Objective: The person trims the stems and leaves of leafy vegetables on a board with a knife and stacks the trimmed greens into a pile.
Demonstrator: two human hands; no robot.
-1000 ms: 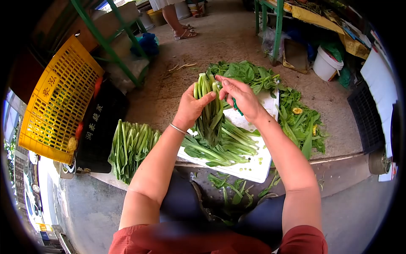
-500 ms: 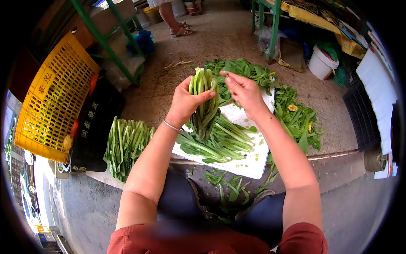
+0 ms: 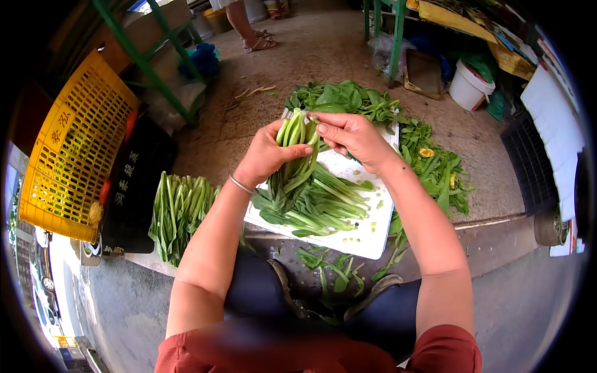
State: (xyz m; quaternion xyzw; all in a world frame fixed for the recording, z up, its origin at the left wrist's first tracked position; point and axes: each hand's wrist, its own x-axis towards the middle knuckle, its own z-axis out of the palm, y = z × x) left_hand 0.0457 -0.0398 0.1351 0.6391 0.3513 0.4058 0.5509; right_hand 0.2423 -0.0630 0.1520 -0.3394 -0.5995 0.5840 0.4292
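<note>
My left hand (image 3: 273, 151) is wrapped round a bunch of leafy greens (image 3: 298, 133), its pale cut stem ends pointing up and away and its leaves hanging down. At the stem ends my right hand (image 3: 354, 135) is closed in a pinch, thumb against index finger; it touches the upper right of the bunch. What lies between those fingertips is too small to make out. Below the hands, more greens (image 3: 336, 205) lie on a white board (image 3: 367, 245), with small green bits scattered over it.
Stacked greens (image 3: 180, 214) stand at the left, beside a black crate (image 3: 134, 193) and a yellow crate (image 3: 74, 149). Loose leaves (image 3: 435, 168) are heaped right of the board, others (image 3: 348, 96) behind it. A white bucket (image 3: 469, 87) stands at the back right; a person's foot (image 3: 260, 43) shows behind.
My right hand has come in from beside the bunch to its stem ends. The left hand still holds the bunch. The whole view has shifted slightly.
</note>
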